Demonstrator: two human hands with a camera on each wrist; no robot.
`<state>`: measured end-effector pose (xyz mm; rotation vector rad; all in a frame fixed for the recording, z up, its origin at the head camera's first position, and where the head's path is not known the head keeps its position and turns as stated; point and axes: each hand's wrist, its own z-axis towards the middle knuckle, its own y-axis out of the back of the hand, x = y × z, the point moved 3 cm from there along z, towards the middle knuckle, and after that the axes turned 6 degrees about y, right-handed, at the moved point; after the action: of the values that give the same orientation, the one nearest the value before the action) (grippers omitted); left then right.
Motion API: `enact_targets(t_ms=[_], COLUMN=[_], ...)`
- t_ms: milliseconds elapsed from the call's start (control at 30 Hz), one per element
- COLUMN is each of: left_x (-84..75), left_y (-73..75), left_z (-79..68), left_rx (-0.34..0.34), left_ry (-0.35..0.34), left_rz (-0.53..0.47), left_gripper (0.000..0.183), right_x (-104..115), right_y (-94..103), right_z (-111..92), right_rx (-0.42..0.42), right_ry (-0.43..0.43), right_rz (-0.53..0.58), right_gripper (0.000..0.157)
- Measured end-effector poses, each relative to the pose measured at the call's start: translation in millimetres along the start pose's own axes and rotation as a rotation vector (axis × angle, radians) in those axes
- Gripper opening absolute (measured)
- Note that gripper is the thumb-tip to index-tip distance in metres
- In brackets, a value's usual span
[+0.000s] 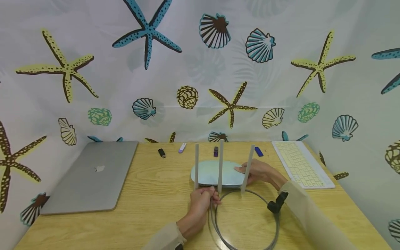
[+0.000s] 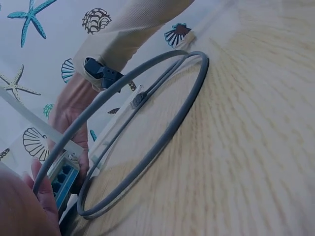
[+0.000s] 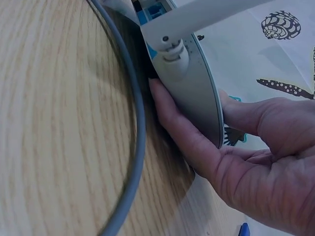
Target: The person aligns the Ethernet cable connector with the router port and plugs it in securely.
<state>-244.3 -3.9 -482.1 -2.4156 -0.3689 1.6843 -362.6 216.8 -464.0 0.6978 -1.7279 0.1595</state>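
A white router (image 1: pixel 212 172) with three upright antennas stands on the wooden table, its ports (image 2: pixel 64 182) facing the person. My right hand (image 1: pixel 260 172) grips its right end, thumb on top and fingers underneath, as the right wrist view shows. At the router's near left edge, my left hand (image 1: pixel 201 205) pinches a grey network cable (image 1: pixel 277 225) close to the ports. The fingers hide the cable's end, so whether it sits in a port cannot be told. The rest of the cable loops on the table towards the person.
A closed grey laptop (image 1: pixel 97 173) lies at the left, a white keyboard (image 1: pixel 301 163) at the right. Along the back are a black USB stick (image 1: pixel 161 152), a white-and-purple one (image 1: pixel 182 148), a dark purple one (image 1: pixel 216 151) and a blue one (image 1: pixel 258 151).
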Motion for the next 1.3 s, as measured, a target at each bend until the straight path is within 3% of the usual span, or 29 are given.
enact_targets(t_ms=[200,433,533,733,1000,1167,1300], left_x=[-3.1,-3.4,-3.1,-4.3,-8.2,-9.0,-11.4], left_y=[3.9,13.6,13.3,15.4,24.9,35.1,40.6], left_z=[0.6,-4.8,-10.2,-13.5,-11.8,-12.1,-12.4], left_rx=[0.02,0.228,0.317,0.408,0.464,0.441,0.423], left_ry=[0.012,0.087,0.087,0.096,0.107,0.095,0.068], left_rz=[0.029,0.13,0.195,0.315,0.469,0.504,0.528], left_gripper=[0.024,0.028,0.026,0.021,0.014,0.014,0.015], right_x=[2,4,6,12,16,19,16], right_y=[-3.2,-9.9,-10.8,-9.2,-9.9,-13.6,-13.8], right_z=[-2,2,4,4,4,2,1], right_rx=[-0.017,-0.064,-0.057,-0.093,-0.258,-0.332,-0.347], right_ry=[-0.016,-0.028,-0.022,-0.011,0.034,0.066,0.066], right_rz=[0.03,0.057,0.039,0.002,-0.248,-0.376,-0.415], right_gripper=[0.03,0.034,0.036,0.03,0.038,0.043,0.044])
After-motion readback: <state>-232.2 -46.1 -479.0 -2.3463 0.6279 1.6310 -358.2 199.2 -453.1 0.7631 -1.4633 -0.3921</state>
